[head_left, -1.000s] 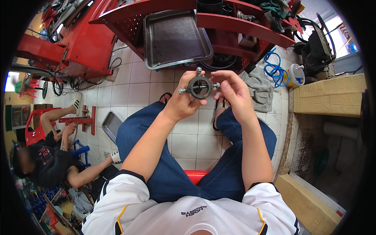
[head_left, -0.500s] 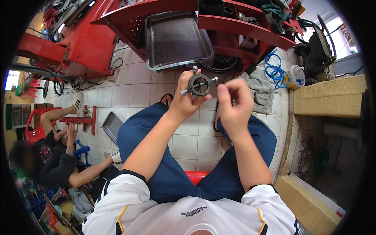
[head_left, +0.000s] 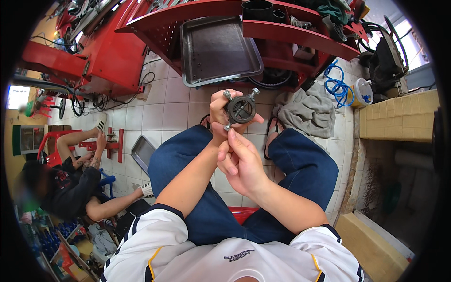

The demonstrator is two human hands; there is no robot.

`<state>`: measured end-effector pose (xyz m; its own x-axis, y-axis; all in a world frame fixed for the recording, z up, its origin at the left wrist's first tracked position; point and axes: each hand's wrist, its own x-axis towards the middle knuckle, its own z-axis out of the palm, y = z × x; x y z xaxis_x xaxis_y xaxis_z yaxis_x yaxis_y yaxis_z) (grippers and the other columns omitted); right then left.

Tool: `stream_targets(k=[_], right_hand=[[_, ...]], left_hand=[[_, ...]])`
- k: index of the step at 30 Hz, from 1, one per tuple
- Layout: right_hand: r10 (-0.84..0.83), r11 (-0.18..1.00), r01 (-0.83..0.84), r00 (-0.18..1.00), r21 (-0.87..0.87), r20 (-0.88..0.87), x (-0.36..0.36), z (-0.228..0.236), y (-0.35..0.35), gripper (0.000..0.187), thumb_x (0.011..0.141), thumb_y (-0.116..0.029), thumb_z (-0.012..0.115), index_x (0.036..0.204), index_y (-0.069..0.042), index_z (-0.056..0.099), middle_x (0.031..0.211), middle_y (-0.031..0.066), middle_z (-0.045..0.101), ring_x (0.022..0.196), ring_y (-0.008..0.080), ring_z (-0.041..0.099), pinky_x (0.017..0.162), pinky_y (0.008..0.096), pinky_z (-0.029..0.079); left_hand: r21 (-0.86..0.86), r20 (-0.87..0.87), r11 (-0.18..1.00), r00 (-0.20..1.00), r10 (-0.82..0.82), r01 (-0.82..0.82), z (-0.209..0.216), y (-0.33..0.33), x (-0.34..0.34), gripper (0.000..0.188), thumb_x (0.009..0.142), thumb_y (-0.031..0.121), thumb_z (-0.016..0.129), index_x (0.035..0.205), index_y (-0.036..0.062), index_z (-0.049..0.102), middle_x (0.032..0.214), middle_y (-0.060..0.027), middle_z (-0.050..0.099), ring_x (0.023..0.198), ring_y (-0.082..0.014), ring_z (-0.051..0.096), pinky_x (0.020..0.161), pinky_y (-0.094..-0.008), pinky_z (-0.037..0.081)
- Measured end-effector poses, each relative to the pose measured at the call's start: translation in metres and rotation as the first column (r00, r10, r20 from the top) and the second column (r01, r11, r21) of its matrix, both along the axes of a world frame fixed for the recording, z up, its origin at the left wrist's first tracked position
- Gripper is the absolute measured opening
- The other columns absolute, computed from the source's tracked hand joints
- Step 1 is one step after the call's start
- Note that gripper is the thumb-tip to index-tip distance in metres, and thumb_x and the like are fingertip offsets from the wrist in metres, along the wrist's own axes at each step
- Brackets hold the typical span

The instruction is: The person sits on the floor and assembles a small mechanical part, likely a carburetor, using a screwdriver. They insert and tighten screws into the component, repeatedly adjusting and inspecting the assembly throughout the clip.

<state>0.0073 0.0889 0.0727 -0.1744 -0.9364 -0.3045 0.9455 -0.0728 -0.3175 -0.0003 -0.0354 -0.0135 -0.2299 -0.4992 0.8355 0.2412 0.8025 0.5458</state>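
Observation:
My left hand [head_left: 218, 109] is closed around a dark metal ring [head_left: 231, 114] and holds it up between my knees. Three silver-headed bolts stick out from the ring's rim, and a thin bar crosses its opening. My right hand [head_left: 245, 165] comes up from below, its thumb and index finger pinched at the lower bolt [head_left: 228, 127]. The other fingers of this hand are curled loosely. Behind the ring, part of my left palm and fingers is hidden.
Ahead stands a red tool cart [head_left: 296, 34] with a metal tray [head_left: 188, 75] at its front. A grey cloth [head_left: 307, 113] and a coiled blue hose [head_left: 336, 87] lie to the right. At the left another person [head_left: 70, 188] sits near a smaller tray [head_left: 142, 151].
The ring has turned in my left hand, so its bolts point in other directions. My right hand has moved left from beside the ring to its lower bolt.

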Motion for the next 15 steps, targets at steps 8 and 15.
stream_targets(k=[8,15], right_hand=[[0.002,0.981,0.004,0.999,0.193,-0.032,0.003,-0.006,-0.001,0.033,0.107,-0.023,0.05,0.13,-0.002,0.061,0.066,-0.0011,0.059,0.047,0.0053,0.035,0.049,0.0222,0.028],[-0.133,0.991,0.131,0.983,0.024,0.129,0.006,-0.001,0.006,0.029,0.106,-0.026,0.056,0.122,-0.003,0.063,0.068,0.0001,0.06,0.049,0.0046,0.038,0.052,0.0218,0.031]], left_hand=[[0.001,0.027,0.998,0.997,-0.066,0.066,0.006,0.003,0.006,0.091,0.06,0.033,0.098,0.128,0.0098,0.041,0.114,-0.0094,0.052,0.096,-0.0221,0.063,0.077,-0.0314,0.057],[0.059,-0.009,0.995,0.997,-0.08,0.08,0.01,0.005,0.006,0.093,0.059,0.027,0.1,0.128,0.0106,0.04,0.113,-0.0086,0.051,0.095,-0.0217,0.063,0.076,-0.0307,0.056]])
